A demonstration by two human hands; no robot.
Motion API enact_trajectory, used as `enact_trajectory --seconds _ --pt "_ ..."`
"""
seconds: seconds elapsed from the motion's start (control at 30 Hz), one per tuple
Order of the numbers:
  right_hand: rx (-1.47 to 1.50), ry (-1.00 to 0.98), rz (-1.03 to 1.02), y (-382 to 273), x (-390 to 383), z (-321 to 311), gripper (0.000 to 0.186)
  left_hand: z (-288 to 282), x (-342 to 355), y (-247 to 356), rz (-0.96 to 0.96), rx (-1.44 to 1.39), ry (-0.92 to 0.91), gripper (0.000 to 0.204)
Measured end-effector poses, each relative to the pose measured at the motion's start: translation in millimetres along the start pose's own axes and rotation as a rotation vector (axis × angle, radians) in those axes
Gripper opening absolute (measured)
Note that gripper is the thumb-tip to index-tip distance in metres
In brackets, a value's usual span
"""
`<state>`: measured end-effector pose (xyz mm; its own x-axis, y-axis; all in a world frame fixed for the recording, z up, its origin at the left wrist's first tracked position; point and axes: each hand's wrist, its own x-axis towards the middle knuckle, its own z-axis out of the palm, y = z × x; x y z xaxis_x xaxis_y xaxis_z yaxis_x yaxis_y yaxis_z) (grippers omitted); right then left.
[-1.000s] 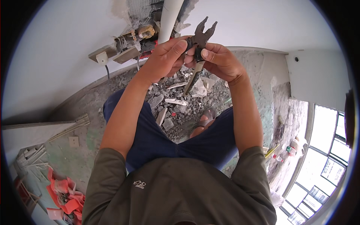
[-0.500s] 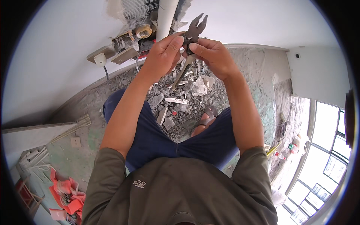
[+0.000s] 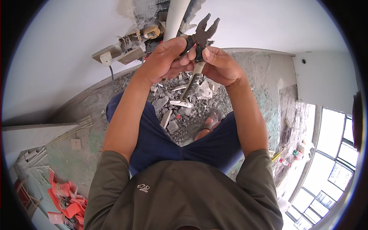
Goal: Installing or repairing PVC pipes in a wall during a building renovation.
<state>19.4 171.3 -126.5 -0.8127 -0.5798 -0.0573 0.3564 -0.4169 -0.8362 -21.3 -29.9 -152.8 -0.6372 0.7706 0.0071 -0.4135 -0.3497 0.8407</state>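
A pair of dark metal pliers (image 3: 203, 34) is held up in front of me, its open jaws pointing up and away. My left hand (image 3: 164, 59) is closed around one handle, mostly hidden by the fingers, with a black part showing near the joint. Pinched by the thumb and fingers of my right hand (image 3: 223, 68) is the other handle, black near the joint. Its lower end, a pale stretch and then a worn dark grip, hangs down over the rubble (image 3: 157, 90).
A white pipe (image 3: 176, 19) runs down the broken wall ahead. Socket plates (image 3: 130, 55) with loose wires, one with a plug (image 3: 106, 58), hang left of it. Red plastic (image 3: 69, 197) lies at lower left. Windows (image 3: 337, 153) and bottles (image 3: 297, 154) are at right.
The pliers' handles have spread and their jaws stand wider apart. Both hands have shifted their hold, and the free handle end has swung to the right.
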Motion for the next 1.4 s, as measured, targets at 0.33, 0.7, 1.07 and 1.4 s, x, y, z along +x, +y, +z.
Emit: enact_trajectory --seconds 0.33,0.7,1.07,1.4 --pt "-0.384 0.464 0.041 -7.2 6.2 10.6 0.026 3.2 6.8 -4.2 0.096 0.314 0.287 0.045" --pt "-0.561 0.422 0.094 -13.5 4.0 3.2 0.031 2.2 9.7 -11.2 0.037 0.154 0.319 0.041" --pt "-0.451 0.507 0.075 -4.8 7.5 8.0 0.034 -3.6 13.4 -15.4 0.061 -0.115 0.293 0.037" --pt "-0.335 0.517 0.128 31.4 12.9 19.1 0.03 -21.6 19.0 -15.0 0.181 -0.098 0.503 0.032"
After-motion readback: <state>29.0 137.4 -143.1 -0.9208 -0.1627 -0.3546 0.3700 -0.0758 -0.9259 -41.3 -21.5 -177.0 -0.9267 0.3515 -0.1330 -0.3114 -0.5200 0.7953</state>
